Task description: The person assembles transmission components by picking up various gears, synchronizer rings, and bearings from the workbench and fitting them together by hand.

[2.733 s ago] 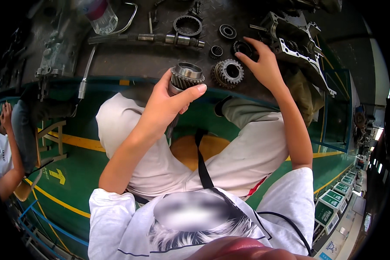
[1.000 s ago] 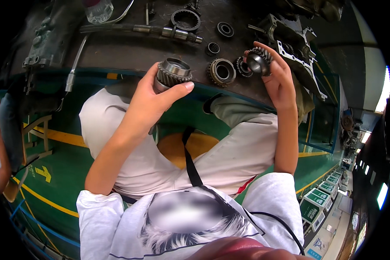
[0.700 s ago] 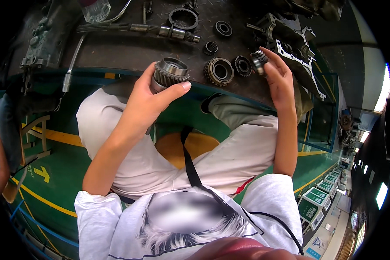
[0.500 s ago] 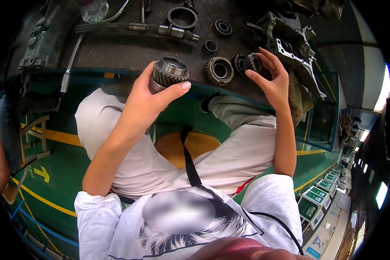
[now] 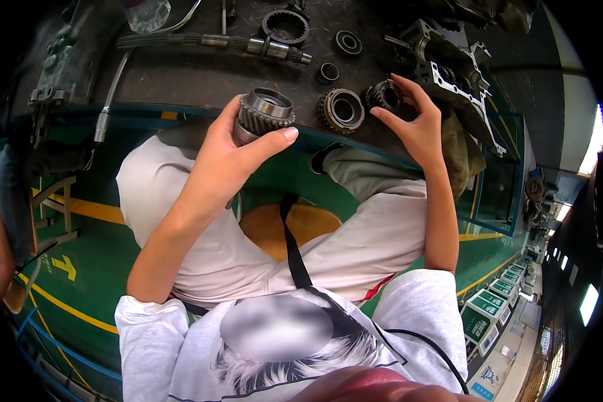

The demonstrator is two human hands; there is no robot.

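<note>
My left hand (image 5: 231,144) is wrapped round a thick steel gear (image 5: 268,110) with slanted teeth and a smooth raised collar on top. It holds the gear upright just off the table's near edge. My right hand (image 5: 419,124) has thumb and fingertips on either side of a small dark gear (image 5: 386,97), which sits against another dark toothed part on the table; where the two meet is hard to make out. Left of these lies a synchronizer ring assembly (image 5: 342,110) with a brass-coloured edge.
On the dark metal table (image 5: 201,80) lie a long splined shaft (image 5: 238,44), a toothed ring (image 5: 285,27), a bearing (image 5: 348,43) and a small needle bearing (image 5: 327,73). An open gearbox housing (image 5: 449,74) stands at the right. A metal casting (image 5: 63,67) is at the left.
My right hand has shifted slightly left with the small dark gear, bringing it closer to the neighbouring toothed part. My left hand still holds its gear, almost unmoved.
</note>
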